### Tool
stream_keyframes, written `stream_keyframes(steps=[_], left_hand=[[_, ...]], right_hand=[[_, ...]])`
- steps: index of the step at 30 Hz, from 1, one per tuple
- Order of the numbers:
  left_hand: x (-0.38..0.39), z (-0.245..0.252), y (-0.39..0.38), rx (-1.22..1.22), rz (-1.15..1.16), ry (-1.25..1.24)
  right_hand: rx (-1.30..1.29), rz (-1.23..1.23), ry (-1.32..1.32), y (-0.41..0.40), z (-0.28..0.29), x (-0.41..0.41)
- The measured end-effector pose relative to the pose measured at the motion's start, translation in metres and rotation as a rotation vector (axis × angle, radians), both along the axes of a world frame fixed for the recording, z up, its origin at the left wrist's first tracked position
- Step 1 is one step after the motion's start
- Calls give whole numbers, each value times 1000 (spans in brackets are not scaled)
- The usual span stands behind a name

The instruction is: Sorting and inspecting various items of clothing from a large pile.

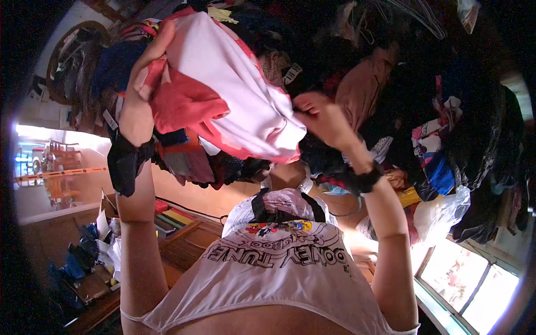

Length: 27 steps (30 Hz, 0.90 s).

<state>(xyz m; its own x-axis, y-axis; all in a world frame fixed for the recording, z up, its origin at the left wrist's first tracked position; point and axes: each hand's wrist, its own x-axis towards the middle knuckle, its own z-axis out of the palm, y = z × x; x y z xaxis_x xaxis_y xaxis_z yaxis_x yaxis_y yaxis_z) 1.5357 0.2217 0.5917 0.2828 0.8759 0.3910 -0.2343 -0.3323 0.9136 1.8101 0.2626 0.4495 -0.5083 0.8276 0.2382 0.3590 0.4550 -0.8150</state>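
Observation:
A red-and-white cloth (234,79), with a white underside and a patterned red face, is spread out in front of me. My left hand (144,79) holds it near its left end, with a red fold hanging over the palm. My right hand (320,117) is at the cloth's right edge, its fingers curled and blurred; whether they pinch the fabric cannot be made out. Both wrists wear black bands. Behind the cloth, a dark heap of clothes (188,161) partly shows.
Hanging clothes (362,90) and wire hangers (418,16) fill the upper right. A clear plastic bag (441,213) hangs at right, above a bright window (456,272). An oval mirror (77,60) is upper left. Lower left are a cluttered box (92,284) and wooden furniture (184,247).

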Motion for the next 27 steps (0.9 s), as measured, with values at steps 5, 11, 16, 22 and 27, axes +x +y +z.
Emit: stream_keyframes(steps=[5,11,16,22,27], left_hand=[[0,11,-7,15,33,-56],[-11,10,-5,-18,104,-42],[-25,11,-21,-56,233,8],[-46,2,-47,-243,438,113],[-77,-62,-64,-247,522,283]], right_hand=[[-263,105,-10,-19,-40,-39],[-250,51,-176,-1,-93,-39],[-94,94,-351,6,-136,-34],[-633,64,623,3,-107,-4],[-863,105,1116,-11,-41,14]])
